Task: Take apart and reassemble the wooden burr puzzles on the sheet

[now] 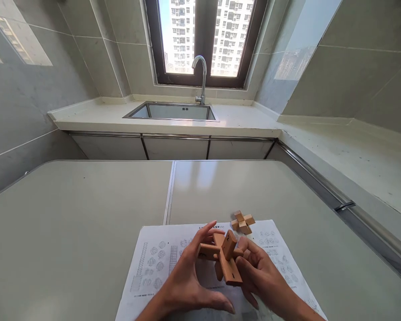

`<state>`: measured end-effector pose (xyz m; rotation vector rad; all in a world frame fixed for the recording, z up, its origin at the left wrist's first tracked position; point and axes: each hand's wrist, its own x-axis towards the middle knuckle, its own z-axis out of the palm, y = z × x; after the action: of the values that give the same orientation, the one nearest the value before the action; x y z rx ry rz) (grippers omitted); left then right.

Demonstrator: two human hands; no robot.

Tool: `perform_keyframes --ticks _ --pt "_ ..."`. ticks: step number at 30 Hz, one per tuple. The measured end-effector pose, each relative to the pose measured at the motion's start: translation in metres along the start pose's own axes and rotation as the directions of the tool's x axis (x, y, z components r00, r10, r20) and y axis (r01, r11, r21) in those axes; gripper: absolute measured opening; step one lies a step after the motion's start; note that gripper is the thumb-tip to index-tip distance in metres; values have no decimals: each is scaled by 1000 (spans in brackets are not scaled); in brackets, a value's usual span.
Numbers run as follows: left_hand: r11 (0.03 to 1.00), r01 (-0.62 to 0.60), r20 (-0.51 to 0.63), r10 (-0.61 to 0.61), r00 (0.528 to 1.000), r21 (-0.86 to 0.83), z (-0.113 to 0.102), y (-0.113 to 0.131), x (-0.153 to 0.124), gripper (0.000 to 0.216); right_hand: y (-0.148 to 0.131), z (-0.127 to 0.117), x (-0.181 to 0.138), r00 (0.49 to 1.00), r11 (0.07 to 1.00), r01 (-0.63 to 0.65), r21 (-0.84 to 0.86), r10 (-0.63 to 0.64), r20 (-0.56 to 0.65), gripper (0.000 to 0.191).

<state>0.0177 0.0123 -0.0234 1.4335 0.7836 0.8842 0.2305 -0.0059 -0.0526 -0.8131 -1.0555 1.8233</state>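
Note:
Both hands hold a wooden burr puzzle (pixel 224 259) of crossed notched bars above a printed instruction sheet (pixel 153 263). My left hand (pixel 187 278) pinches the puzzle's left bar with fingertips and thumb. My right hand (pixel 260 274) grips the puzzle from the right and below, fingers curled around it. A second, smaller assembled wooden burr puzzle (pixel 243 222) rests on the sheet's far edge, just beyond my hands and untouched.
The sheet lies on a grey table (pixel 70 232) with a seam down its middle. Beyond it stands a counter with a steel sink (pixel 171 111) and a faucet (pixel 200 78) under a window. A second counter (pixel 354 151) runs along the right wall.

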Motion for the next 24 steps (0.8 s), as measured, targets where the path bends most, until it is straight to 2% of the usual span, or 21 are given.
perform_keyframes --ticks 8,14,19,24 --pt "999 -29 -39 28 999 -25 2 4 2 111 -9 6 2 990 993 61 -99 -73 -121 41" --pt "999 38 -104 -38 994 -2 1 7 2 94 -11 8 2 992 987 46 -155 -63 -107 43" --pt "995 92 -71 -94 993 -30 -1 10 4 92 -10 8 2 994 981 45 -189 -63 -93 44" --pt "995 93 -91 -95 991 -21 -1 18 7 88 -9 7 1 993 971 40 -235 -65 -100 44"
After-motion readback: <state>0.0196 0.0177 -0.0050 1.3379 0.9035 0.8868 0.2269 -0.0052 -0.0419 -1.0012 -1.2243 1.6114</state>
